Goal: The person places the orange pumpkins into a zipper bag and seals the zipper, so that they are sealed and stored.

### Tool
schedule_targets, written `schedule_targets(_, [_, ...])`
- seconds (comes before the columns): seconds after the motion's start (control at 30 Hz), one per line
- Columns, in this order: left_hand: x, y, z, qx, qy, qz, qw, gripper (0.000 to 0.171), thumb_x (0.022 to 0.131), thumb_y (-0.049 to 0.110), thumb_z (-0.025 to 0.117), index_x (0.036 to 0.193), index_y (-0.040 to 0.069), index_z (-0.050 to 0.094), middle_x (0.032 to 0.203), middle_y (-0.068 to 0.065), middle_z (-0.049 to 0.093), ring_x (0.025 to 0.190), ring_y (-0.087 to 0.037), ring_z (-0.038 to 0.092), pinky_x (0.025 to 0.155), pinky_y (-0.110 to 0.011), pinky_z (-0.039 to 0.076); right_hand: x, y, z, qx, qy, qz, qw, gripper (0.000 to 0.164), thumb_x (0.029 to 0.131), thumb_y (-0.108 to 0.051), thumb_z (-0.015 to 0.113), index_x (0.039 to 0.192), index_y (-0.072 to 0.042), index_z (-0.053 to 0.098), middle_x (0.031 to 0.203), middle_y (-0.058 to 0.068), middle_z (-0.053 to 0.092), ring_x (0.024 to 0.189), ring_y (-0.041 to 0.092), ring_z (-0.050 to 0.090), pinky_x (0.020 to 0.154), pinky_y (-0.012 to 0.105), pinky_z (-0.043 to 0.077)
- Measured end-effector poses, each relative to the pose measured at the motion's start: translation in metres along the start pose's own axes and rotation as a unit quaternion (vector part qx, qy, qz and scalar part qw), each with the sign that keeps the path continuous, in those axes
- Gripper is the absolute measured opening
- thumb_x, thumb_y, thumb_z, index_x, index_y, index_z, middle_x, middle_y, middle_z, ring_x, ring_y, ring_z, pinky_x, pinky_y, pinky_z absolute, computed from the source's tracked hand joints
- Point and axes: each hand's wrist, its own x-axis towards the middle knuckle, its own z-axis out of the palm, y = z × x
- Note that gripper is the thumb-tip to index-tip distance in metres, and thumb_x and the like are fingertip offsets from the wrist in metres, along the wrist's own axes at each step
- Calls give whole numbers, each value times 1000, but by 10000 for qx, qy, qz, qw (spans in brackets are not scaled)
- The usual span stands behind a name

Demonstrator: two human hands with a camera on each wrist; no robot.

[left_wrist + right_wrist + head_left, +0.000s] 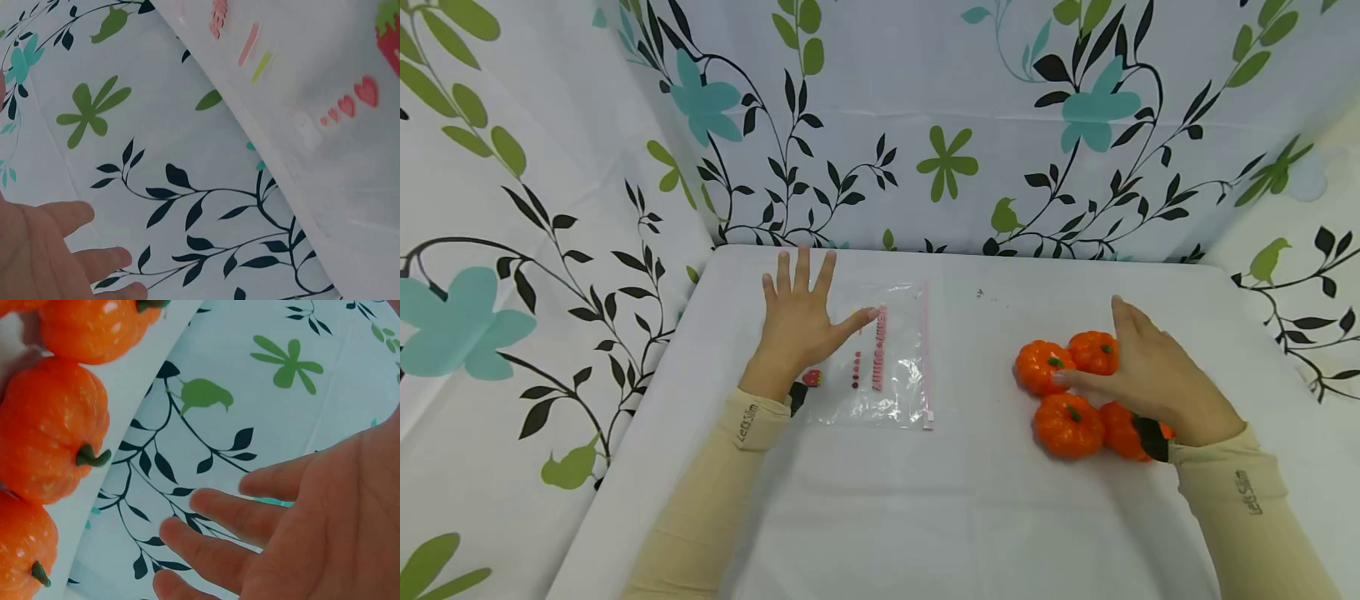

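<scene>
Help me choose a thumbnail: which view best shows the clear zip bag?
The head view: the clear zip bag appears nearly whole, though the left hand partly overlaps it. The left wrist view gives only a cropped close-up with hearts; the right wrist view shows none of it.

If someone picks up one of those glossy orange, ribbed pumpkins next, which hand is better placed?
Probably the right hand: open and empty, it is close to the orange pumpkins. The left hand, also empty, is farther off, near the clear plastic bag with pink edge.
</scene>
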Motion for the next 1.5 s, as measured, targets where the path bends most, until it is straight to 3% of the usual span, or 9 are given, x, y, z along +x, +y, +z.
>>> schedule_targets(0.13, [2,11,16,-248,248,132,9993,104,92,73,47,162,5,12,167,-21,3,152,-43,-4,118,-64,2,-5,-3,5,3,-224,-126,9997,144,70,-86,63,155,14,4,153,41,23,132,63,31,104,75,27])
schedule_targets(0.23, [1,20,28,-508,241,250,9981,102,95,68,49,159,-4,16,166,-23,13,152,-43,4,120,-59,5,-9,-5,11,-3,-258,-278,9993,137,67,-87,65,151,14,27,141,35,48,121,53,50,97,70,40])
schedule_targets(0.33, [-2,31,37,-905,182,334,9952,97,97,62,53,156,-9,22,163,-25,23,152,-42,13,122,-52,9,-12,-7,18,-94,-302,-402,9987,129,63,-86,69,144,12,43,129,31,59,113,46,56,93,66,46])
schedule_targets(0.57, [-10,53,55,-1570,166,407,9866,80,96,44,64,149,-10,38,154,-23,42,145,-37,34,119,-44,27,-16,-9,25,-630,-66,-569,9964,124,62,-87,69,136,12,54,127,33,60,120,52,49,101,68,39])
schedule_targets(0.7, [-13,65,63,-1487,44,526,9875,68,97,40,64,144,-6,49,146,-21,53,138,-33,47,113,-43,37,-19,-12,25,-680,-79,-580,9960,115,64,-81,74,132,11,58,125,32,61,120,53,49,102,69,36])
schedule_targets(0.83, [-16,78,69,-1381,-407,546,9881,58,97,39,65,138,0,59,133,-17,64,127,-31,58,104,-45,47,-21,-14,29,-565,-193,-485,9970,106,62,-71,83,128,9,61,116,26,67,106,47,58,93,67,45])
schedule_targets(1.07, [-20,93,83,-674,-1087,716,9892,47,100,37,62,128,-1,66,133,-14,64,122,-30,61,102,-43,49,-24,-13,38,-527,-517,-302,9968,91,55,-50,95,123,3,66,107,16,70,92,36,64,83,61,51])
schedule_targets(1.3, [-22,98,96,-99,-989,885,9911,53,94,50,66,96,-2,75,125,-17,67,106,-30,68,87,-42,57,-26,-17,44,-871,-669,-535,9925,76,59,-36,97,118,1,67,99,12,70,90,34,63,87,62,47])
schedule_targets(1.5, [-21,100,94,138,-814,939,9921,49,89,49,72,86,1,74,94,-9,64,81,-26,67,69,-41,57,-27,-24,39,-556,-928,-500,9929,67,60,-31,97,114,-6,66,98,6,68,88,28,60,81,55,52])
